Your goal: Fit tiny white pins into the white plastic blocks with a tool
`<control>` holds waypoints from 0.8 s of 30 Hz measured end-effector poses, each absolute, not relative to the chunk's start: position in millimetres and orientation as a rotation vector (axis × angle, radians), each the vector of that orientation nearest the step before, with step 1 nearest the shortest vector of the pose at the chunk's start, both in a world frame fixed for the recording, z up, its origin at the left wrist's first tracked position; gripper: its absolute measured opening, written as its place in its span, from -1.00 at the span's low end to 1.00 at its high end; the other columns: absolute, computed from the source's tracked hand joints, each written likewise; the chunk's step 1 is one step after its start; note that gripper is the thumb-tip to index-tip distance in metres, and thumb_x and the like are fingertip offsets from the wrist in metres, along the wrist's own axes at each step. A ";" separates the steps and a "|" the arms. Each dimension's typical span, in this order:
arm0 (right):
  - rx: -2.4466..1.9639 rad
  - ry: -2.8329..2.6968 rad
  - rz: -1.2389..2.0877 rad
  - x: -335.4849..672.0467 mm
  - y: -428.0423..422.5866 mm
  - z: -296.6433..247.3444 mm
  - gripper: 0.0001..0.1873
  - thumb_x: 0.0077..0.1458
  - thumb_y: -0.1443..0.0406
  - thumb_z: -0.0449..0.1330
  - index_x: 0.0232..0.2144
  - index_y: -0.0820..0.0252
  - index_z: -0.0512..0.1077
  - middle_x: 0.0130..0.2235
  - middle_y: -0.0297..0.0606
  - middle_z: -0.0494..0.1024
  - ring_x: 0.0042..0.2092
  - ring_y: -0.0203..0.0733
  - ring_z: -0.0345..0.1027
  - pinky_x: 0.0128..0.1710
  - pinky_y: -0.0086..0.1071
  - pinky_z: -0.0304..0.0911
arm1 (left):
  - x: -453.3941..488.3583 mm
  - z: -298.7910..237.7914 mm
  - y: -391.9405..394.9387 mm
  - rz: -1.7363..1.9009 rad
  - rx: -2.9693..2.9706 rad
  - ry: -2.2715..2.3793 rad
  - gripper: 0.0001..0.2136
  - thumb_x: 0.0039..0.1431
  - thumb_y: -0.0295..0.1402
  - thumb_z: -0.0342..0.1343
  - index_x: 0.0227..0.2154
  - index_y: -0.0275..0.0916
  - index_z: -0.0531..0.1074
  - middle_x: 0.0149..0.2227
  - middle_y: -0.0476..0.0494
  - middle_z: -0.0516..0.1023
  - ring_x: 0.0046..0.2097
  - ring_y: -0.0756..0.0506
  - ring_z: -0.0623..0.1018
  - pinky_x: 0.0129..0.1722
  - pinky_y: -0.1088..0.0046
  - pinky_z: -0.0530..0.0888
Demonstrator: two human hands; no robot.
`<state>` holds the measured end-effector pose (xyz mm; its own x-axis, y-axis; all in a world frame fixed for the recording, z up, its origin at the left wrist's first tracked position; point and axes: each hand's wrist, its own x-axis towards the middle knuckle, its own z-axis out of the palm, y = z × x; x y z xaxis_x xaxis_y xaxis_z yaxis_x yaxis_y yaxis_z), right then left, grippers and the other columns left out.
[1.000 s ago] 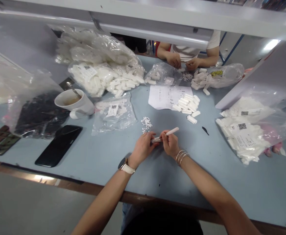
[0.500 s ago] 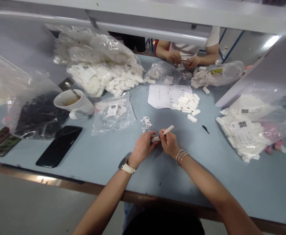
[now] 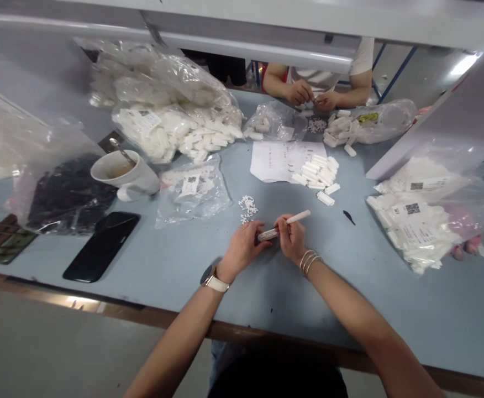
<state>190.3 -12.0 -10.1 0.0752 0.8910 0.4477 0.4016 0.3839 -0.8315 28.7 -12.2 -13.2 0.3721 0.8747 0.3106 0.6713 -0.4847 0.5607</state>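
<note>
Between thumb and fingers, my left hand (image 3: 244,246) grips a small white block (image 3: 267,235) with dark marks along its face. My right hand (image 3: 292,237) is closed around a slim white pen-like tool (image 3: 298,216), whose back end sticks out to the upper right. The tool's front end points toward the block; whether it touches cannot be made out. Just beyond my left hand lies a scatter of tiny white pieces (image 3: 248,206). A pile of white blocks (image 3: 319,171) rests farther back, partly on a printed sheet (image 3: 267,163).
A white mug (image 3: 136,179) with a spoon and a black phone (image 3: 101,247) stand at left. Plastic bags of white parts (image 3: 175,127) fill the back left; another bag (image 3: 416,221) lies right. Across the table, a co-worker's hands (image 3: 314,97) handle something small. A shelf crosses above.
My right hand has shifted slightly right with the pen-like tool, which now lies flatter, and more of the block shows. My left hand stays nearly in place. The co-worker's hands have moved a little.
</note>
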 end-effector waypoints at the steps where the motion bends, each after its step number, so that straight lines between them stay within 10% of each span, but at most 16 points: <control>1: -1.204 -1.520 0.556 190.2 -11.9 -10.4 -0.66 0.26 0.15 -0.10 -0.44 0.16 0.32 -0.53 -0.33 0.40 -0.50 -0.29 0.31 -0.45 -0.42 0.26 | 28.0 -12.1 -12.1 0.812 2.305 1.349 -0.60 -0.01 -0.34 0.29 -0.11 -0.19 0.30 -0.34 -0.06 0.52 -0.25 -0.13 0.53 -0.25 0.30 0.48; 24: -1.206 -1.586 0.555 190.2 -14.5 -9.6 -0.61 0.28 0.12 -0.11 -0.47 0.16 0.33 -0.56 -0.34 0.39 -0.54 -0.31 0.30 -0.50 -0.43 0.23 | 21.6 -7.2 -8.8 0.723 2.473 1.297 -0.83 0.08 -0.28 0.22 -0.42 -0.25 0.38 -0.42 -0.11 0.44 -0.32 -0.12 0.40 -0.34 0.34 0.39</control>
<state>190.2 -14.5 -9.6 0.0251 0.8964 0.4426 0.4246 0.3912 -0.8165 21.6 -8.8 -7.2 0.4789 0.8219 0.3085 0.6945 -0.5696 0.4395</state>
